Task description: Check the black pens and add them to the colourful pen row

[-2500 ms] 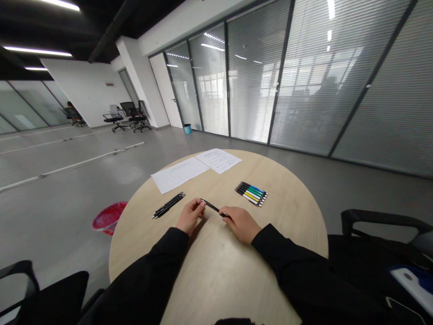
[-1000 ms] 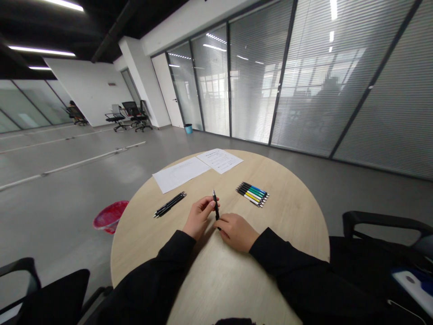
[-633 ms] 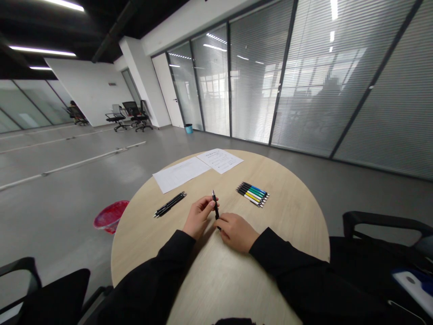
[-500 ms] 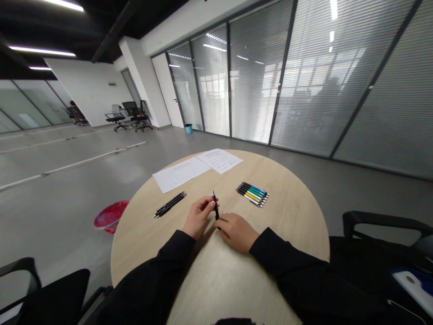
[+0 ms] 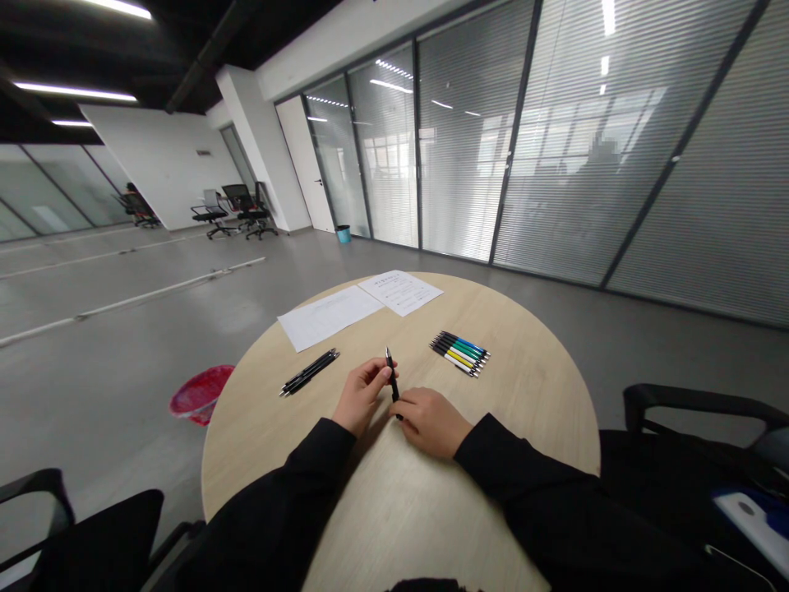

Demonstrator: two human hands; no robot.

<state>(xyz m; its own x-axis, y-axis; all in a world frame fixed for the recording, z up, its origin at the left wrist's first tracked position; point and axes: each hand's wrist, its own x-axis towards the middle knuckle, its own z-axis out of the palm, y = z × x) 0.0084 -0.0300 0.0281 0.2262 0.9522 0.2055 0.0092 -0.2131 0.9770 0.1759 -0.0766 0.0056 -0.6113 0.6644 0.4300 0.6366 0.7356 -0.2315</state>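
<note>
Above the round wooden table (image 5: 523,345) I hold a black pen (image 5: 393,379) between both hands, its silver tip pointing away from me. My left hand (image 5: 362,396) pinches the pen around its upper part with thumb and fingers. My right hand (image 5: 433,421) is closed around the pen's near end, whose grip is partly hidden by the fingers. Left of my hands lies a small bunch of black pens (image 5: 310,373). To the right, several pens with blue, green, yellow and white barrels (image 5: 460,353) lie side by side in a row.
Two printed paper sheets (image 5: 333,316) lie at the table's far side. A red basket (image 5: 202,395) stands on the floor to the left. Black chairs flank me, one with an armrest (image 5: 703,403) at right. A blue bin (image 5: 343,234) is by the glass partition.
</note>
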